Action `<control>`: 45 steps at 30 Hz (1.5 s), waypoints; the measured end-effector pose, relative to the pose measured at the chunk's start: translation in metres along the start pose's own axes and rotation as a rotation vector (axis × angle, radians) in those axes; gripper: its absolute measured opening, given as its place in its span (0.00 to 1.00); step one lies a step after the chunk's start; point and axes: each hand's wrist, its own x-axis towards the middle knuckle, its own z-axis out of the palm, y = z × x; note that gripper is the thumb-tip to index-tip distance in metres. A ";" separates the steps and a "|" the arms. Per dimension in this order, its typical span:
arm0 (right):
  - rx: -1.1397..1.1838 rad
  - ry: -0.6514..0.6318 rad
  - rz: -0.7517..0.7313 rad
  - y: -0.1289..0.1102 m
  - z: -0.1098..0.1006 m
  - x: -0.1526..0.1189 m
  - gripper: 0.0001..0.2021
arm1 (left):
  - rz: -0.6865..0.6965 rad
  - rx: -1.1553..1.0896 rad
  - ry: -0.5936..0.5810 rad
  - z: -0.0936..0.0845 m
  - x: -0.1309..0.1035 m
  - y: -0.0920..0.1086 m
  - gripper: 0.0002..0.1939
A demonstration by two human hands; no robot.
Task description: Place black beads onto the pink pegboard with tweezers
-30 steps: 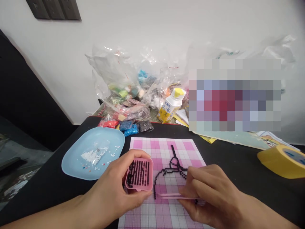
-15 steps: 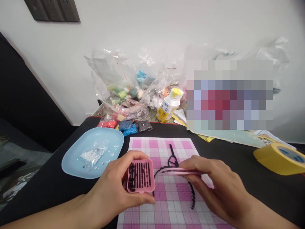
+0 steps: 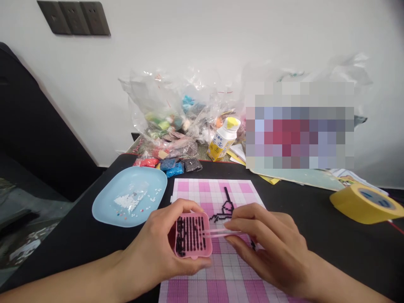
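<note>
My left hand grips a small pink tray by its sides, tilted toward me. Black beads lie in rows along its grooves, bunched more thickly at the left. Pale pink tweezers are pinched in my right hand, their tips at the tray's right-hand rows. Whether the tips hold a bead is too small to tell. Beneath both hands lies a pink-and-white checked pegboard. A black bead outline stands on it, partly hidden by my right hand.
A blue plate with white beads and a clear bag stands left. Behind are bead packets, plastic bags and a yellow-capped carton. A yellow tape roll sits at the right; part of the back is pixelated.
My right hand has moved left, bringing the tweezers from over the pegboard to the tray's right side. The camera view has shifted slightly. My left hand keeps its hold on the tray.
</note>
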 end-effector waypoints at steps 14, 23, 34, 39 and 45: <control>-0.001 0.008 0.012 -0.001 0.006 0.000 0.05 | 0.022 0.092 -0.013 0.003 -0.002 -0.007 0.24; -0.005 0.001 0.019 0.000 0.008 -0.002 0.05 | 0.022 0.113 -0.013 0.004 -0.002 -0.007 0.24; -0.008 0.045 0.024 0.002 0.000 0.003 0.03 | -0.031 0.071 0.002 0.002 -0.001 -0.003 0.23; -0.011 0.008 0.021 0.003 -0.008 0.006 0.04 | -0.029 0.065 0.064 -0.002 0.003 -0.004 0.19; 0.061 -0.059 0.020 0.005 -0.008 0.000 0.02 | 0.028 0.125 0.108 -0.003 0.006 -0.011 0.17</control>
